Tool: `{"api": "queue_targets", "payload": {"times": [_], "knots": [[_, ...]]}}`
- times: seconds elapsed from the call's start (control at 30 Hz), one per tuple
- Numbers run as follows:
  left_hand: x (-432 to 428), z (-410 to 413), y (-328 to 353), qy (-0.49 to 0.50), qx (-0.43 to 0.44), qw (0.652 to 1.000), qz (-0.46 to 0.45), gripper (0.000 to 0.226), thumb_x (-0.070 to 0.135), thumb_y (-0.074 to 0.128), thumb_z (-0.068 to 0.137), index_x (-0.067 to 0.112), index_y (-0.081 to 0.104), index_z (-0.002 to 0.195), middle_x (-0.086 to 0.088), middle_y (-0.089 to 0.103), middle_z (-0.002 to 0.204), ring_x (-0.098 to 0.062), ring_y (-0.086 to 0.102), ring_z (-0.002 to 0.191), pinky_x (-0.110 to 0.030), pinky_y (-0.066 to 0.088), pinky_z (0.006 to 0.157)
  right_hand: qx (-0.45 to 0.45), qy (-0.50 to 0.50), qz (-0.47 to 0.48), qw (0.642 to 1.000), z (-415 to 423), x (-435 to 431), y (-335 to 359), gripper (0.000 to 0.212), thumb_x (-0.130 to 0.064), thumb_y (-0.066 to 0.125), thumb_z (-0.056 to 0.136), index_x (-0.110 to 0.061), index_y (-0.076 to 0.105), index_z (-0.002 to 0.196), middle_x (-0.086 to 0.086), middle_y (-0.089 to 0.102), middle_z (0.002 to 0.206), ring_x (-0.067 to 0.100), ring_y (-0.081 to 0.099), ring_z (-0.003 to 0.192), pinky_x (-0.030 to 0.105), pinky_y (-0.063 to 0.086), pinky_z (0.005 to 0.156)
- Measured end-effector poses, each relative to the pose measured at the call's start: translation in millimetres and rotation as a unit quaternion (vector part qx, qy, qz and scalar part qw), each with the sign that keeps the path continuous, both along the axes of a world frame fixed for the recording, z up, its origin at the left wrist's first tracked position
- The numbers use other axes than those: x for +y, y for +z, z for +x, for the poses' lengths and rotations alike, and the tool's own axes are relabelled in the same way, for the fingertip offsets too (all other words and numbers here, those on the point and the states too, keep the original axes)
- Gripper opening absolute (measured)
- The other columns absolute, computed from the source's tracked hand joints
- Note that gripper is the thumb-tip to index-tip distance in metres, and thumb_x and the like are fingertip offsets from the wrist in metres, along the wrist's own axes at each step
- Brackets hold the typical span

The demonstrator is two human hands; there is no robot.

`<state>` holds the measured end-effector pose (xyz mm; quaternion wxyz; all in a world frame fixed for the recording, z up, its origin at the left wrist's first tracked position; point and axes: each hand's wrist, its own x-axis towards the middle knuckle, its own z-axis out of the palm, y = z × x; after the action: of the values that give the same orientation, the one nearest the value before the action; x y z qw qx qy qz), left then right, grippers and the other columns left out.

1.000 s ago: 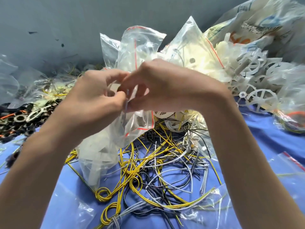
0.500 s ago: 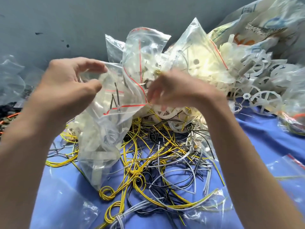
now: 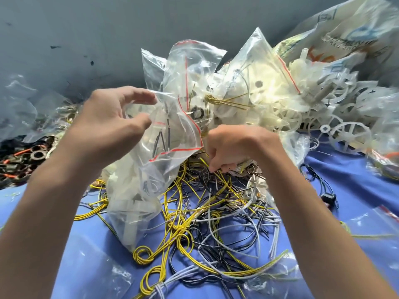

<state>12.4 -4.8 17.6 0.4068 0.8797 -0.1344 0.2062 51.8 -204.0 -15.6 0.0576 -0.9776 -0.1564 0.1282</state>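
head view: left hand (image 3: 112,128) holds bag (image 3: 151,169) by its mouth, grip half-curled; right hand (image 3: 239,147), grip pinched on wires (image 3: 180,230), sits just below and right of that mouth.

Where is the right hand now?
Head view, right of centre: the right hand touches the top of the wires, beside the clear bag that the left hand holds.

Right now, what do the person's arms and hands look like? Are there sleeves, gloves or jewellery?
The left hand and the right hand are bare: no gloves, no rings visible. The left forearm and the right forearm are bare too, with no sleeve, watch or bracelet in view.
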Motion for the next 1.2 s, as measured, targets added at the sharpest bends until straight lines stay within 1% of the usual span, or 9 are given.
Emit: {"api": "queue_targets", "payload": {"times": [0.2, 0.33, 0.43, 0.53, 0.7, 0.87, 0.97, 1.07, 1.2], "knots": [[-2, 0, -1, -0.038, 0.031, 0.999, -0.003, 0.025, 0.012, 0.058, 0.085, 0.031, 0.07, 0.096, 0.015, 0.042, 0.035, -0.007, 0.03, 0.035, -0.007, 0.024, 0.035, -0.105, -0.019, 0.114, 0.988, -21, -43, 44, 0.024, -0.033, 0.051, 0.096, -0.021, 0.06, 0.078, -0.004, 0.062, 0.072, 0.011, 0.057, 0.064, 0.028, 0.043, 0.055], [-7, -2, -1, -0.051, 0.051, 0.997, 0.0, 0.018, 0.033, 0.063, 0.079, 0.033, 0.071, 0.094, 0.023, 0.066, 0.089, -0.001, 0.058, 0.074, 0.001, 0.034, 0.058, -0.219, -0.039, 0.252, 0.942, -21, -46, 52, 0.014, -0.028, 0.048, 0.098, -0.016, 0.057, 0.097, 0.002, 0.061, 0.1, 0.018, 0.057, 0.09, 0.032, 0.047, 0.075], [-11, -3, -2, -0.061, 0.052, 0.997, 0.001, 0.014, 0.036, 0.066, 0.085, 0.031, 0.071, 0.097, 0.023, 0.066, 0.096, 0.003, 0.059, 0.094, -0.006, 0.036, 0.073, -0.156, 0.006, 0.401, 0.903, -26, -36, 53, 0.011, -0.019, 0.052, 0.097, -0.021, 0.054, 0.086, 0.004, 0.067, 0.1, 0.014, 0.065, 0.095, 0.042, 0.051, 0.089], [-17, -5, -7, -0.089, 0.049, 0.995, -0.002, 0.032, 0.051, 0.061, 0.075, 0.032, 0.071, 0.099, 0.026, 0.068, 0.086, 0.01, 0.058, 0.077, -0.004, 0.037, 0.068, -0.062, 0.061, 0.466, 0.881, -31, -20, 52, 0.015, -0.01, 0.048, 0.098, -0.015, 0.05, 0.084, 0.006, 0.069, 0.096, 0.018, 0.07, 0.092, 0.036, 0.054, 0.082], [-19, -5, -9, -0.088, -0.012, 0.996, -0.03, 0.014, 0.024, 0.062, 0.091, 0.031, 0.072, 0.083, 0.022, 0.048, 0.041, 0.007, 0.041, 0.039, -0.003, 0.026, 0.04, -0.044, 0.096, 0.468, 0.877, -37, 2, 51, 0.01, -0.01, 0.046, 0.099, -0.009, 0.049, 0.09, 0.004, 0.066, 0.086, 0.017, 0.068, 0.082, 0.032, 0.056, 0.074], [-17, -4, -6, -0.062, -0.011, 0.993, -0.096, 0.021, 0.025, 0.065, 0.089, 0.035, 0.067, 0.07, 0.015, 0.046, 0.037, -0.003, 0.036, 0.034, -0.01, 0.025, 0.036, -0.056, 0.09, 0.425, 0.899, -44, 18, 55, 0.017, -0.019, 0.042, 0.101, -0.021, 0.045, 0.085, 0.003, 0.064, 0.105, 0.015, 0.068, 0.093, 0.041, 0.056, 0.083], [-21, -7, -4, -0.081, 0.003, 0.994, -0.078, 0.03, 0.008, 0.061, 0.086, 0.036, 0.063, 0.079, 0.017, 0.048, 0.036, -0.002, 0.039, 0.033, -0.006, 0.028, 0.037, -0.069, 0.082, 0.359, 0.927, -48, 28, 52, 0.011, -0.02, 0.04, 0.102, -0.018, 0.044, 0.092, 0.009, 0.061, 0.104, 0.024, 0.071, 0.076, 0.044, 0.059, 0.067], [-20, -11, 0, -0.096, 0.022, 0.993, -0.065, 0.037, -0.004, 0.053, 0.082, 0.03, 0.066, 0.089, 0.016, 0.053, 0.039, -0.002, 0.041, 0.033, -0.006, 0.03, 0.037, -0.11, 0.12, 0.226, 0.96, -49, 41, 45, 0.008, -0.015, 0.038, 0.1, -0.012, 0.045, 0.1, 0.004, 0.056, 0.084, 0.021, 0.065, 0.066, 0.029, 0.052, 0.053], [-17, -16, 5, -0.101, 0.035, 0.991, -0.077, 0.037, 0.016, 0.049, 0.063, 0.033, 0.071, 0.087, 0.006, 0.052, 0.035, -0.006, 0.045, 0.032, -0.01, 0.037, 0.04, -0.116, 0.138, 0.056, 0.982, -46, 53, 36, 0.031, -0.014, 0.042, 0.094, -0.013, 0.059, 0.12, 0.007, 0.063, 0.113, 0.023, 0.058, 0.099, 0.028, 0.045, 0.079]]}}
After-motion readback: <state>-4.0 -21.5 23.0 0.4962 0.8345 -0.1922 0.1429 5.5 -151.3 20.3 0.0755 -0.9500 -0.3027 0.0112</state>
